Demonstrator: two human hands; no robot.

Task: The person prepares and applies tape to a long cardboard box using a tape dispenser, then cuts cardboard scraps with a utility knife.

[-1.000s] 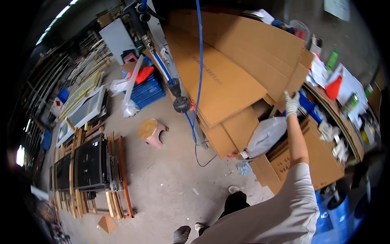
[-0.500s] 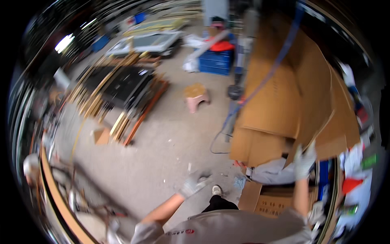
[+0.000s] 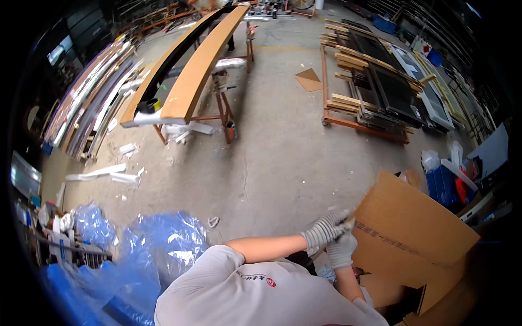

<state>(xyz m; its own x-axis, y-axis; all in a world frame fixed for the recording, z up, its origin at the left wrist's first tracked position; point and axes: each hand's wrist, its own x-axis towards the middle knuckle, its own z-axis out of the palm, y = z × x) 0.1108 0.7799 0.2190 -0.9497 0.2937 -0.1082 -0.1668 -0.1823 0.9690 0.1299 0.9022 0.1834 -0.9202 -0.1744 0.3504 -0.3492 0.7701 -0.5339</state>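
A large brown cardboard sheet [image 3: 416,223] with a line of dark print slants up at my right. Both of my hands, in grey-white striped gloves, come together at its near left edge. My left hand [image 3: 323,232] reaches across my front, its fingers closed at that edge. Just below it, my right hand [image 3: 342,251] is closed on the same edge, with its fingertips partly hidden. Beneath the sheet, more cardboard [image 3: 383,290] shows, partly in shadow.
Crumpled blue plastic film [image 3: 163,239] lies at the near left. A long wood-coloured frame [image 3: 204,60] rests on trestles ahead. Stacked dark panels [image 3: 391,89] fill a low orange rack [image 3: 370,126] at the far right, with a blue crate [image 3: 440,185] nearer. Loose cardboard [image 3: 309,80] lies on the floor.
My view has swung left, bringing the trestles and blue film into sight. My left hand, apart over the floor before, has joined my right hand at the cardboard. The sheet is now tilted up.
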